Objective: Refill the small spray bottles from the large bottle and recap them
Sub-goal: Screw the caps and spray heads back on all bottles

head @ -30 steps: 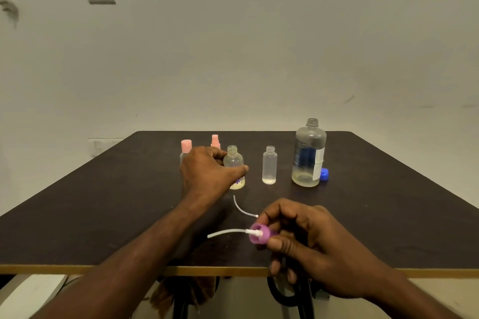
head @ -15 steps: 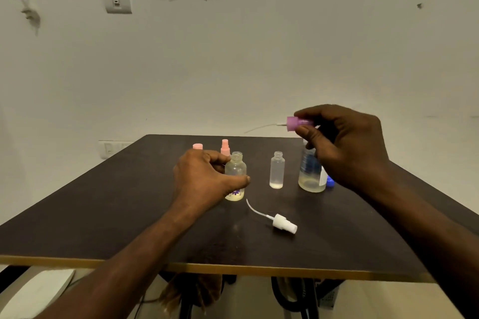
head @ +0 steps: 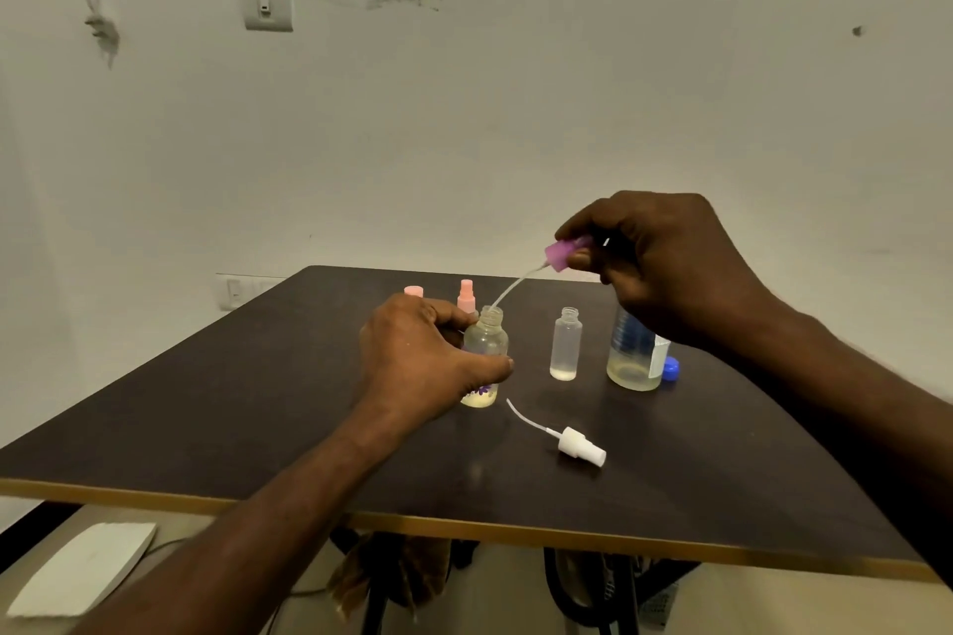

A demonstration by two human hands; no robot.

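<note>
Now we recap: our right hand (head: 665, 268) pinches the purple sprayer (head: 563, 254), its tube tip at the mouth of the round bottle (head: 483, 356), which our left hand (head: 420, 358) grips near the table's (head: 206, 407) middle. Next, we judge, the tube must slide in straight before twisting. A white sprayer (head: 582, 446) lies nearer the front edge.

dim, even light; wide-angle bending
</note>
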